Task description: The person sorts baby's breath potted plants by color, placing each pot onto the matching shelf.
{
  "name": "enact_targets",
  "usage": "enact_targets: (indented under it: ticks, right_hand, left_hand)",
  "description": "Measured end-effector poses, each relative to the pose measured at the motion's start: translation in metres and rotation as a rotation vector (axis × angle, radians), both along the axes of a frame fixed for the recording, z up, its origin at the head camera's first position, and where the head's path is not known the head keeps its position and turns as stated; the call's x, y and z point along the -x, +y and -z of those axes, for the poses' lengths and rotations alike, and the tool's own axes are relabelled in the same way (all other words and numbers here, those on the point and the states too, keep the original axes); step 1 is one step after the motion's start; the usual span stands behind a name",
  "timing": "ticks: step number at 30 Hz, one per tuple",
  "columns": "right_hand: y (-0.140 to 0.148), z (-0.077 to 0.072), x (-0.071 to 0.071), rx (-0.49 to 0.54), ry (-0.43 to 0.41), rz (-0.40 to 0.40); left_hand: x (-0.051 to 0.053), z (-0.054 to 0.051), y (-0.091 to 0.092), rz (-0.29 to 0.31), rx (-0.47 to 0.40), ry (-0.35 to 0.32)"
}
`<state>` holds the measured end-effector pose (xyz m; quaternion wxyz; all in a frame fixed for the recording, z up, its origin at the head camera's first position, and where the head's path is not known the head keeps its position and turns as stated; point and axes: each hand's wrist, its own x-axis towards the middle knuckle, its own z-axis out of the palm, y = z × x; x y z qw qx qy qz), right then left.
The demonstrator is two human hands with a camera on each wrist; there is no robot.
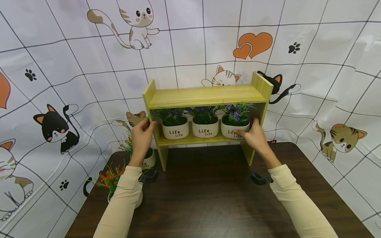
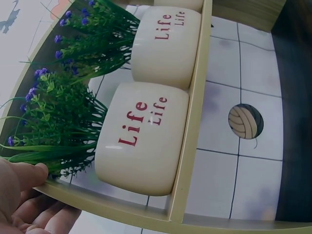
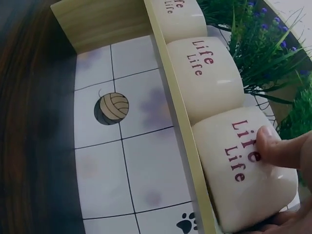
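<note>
A light wooden shelf (image 1: 205,96) stands on the table, three white "Life" pots with purple-flowered plants on its lower board. My left hand (image 1: 142,137) holds the shelf's left side panel; in the left wrist view the hand (image 2: 29,200) has its thumb and fingers around the panel's edge, beside the left pot (image 2: 144,139). The right hand (image 1: 255,137) grips the right pot (image 1: 235,127), thumb on its front. In the right wrist view the hand's (image 3: 287,165) thumb lies across the lettering of that pot (image 3: 239,190), with fingers partly hidden at its side.
Two more white pots with orange-red flowers stand at the table's left, one (image 1: 148,160) behind my left forearm, the other (image 1: 138,198) partly under the left sleeve. A cat-patterned wall covering (image 1: 184,46) hangs behind the brown table (image 1: 208,198).
</note>
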<state>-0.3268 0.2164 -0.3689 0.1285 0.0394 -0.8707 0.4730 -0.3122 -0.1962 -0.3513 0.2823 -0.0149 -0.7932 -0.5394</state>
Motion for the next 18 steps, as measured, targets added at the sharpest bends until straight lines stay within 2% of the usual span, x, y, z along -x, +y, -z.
enact_targets:
  ticks: [3, 5, 10, 18]
  right_hand:
    - [-0.0024, -0.0011, 0.0016, 0.033, -0.05, 0.006]
    - [-0.0032, -0.0026, 0.0022, 0.012, -0.063, 0.014]
    - [-0.0033, -0.0057, 0.0037, -0.066, -0.048, 0.017]
    - [-0.0033, -0.0018, 0.0062, -0.057, -0.027, 0.069]
  left_hand:
    - [0.0001, 0.0002, 0.0008, 0.0, 0.0, -0.001]
    - [0.0005, 0.0004, 0.0011, 0.002, 0.003, 0.002]
    - [0.0006, -0.0005, 0.0013, 0.012, 0.0, 0.011]
    - [-0.0003, -0.0009, -0.0001, -0.003, 0.003, -0.001]
